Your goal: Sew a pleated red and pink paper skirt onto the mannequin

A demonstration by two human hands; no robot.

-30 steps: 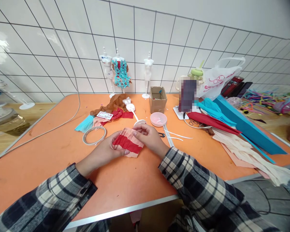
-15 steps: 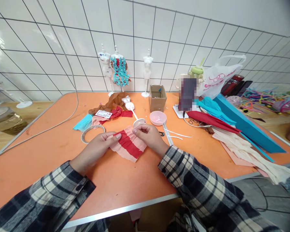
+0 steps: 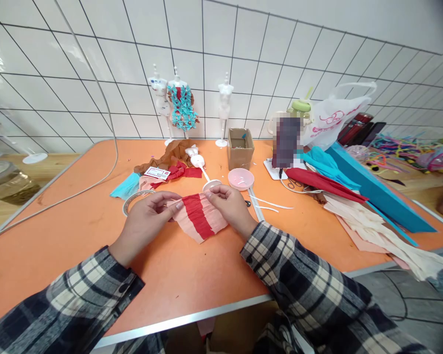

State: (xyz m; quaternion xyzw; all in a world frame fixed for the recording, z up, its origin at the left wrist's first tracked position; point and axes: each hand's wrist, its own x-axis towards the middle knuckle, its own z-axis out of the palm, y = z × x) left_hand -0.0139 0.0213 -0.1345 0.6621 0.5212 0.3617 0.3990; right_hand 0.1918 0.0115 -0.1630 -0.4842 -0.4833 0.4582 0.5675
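Observation:
A pleated piece of crepe paper (image 3: 200,219), pink with a red band down its middle, hangs between both hands just above the orange table (image 3: 77,231). My left hand (image 3: 144,221) pinches its upper left corner with thumb and fingers closed. My right hand (image 3: 229,206) pinches the upper right edge the same way. A roll of clear tape (image 3: 130,201) lies just behind my left hand. A small white doll mannequin (image 3: 200,164) lies on its side behind the paper, its round base close to my right fingers.
Three mannequins (image 3: 182,105) stand at the tiled wall, one dressed in teal. A cardboard box (image 3: 239,146), a pink dish (image 3: 241,179), scissors (image 3: 293,185), crepe scraps (image 3: 170,169) and long crepe sheets (image 3: 365,196) at the right crowd the table. A white cable (image 3: 96,182) crosses the left side.
The paper was bunched low between my hands. Both hands have lifted and drawn apart, spreading it wider, and the left hand shifted from cupping it to pinching its corner.

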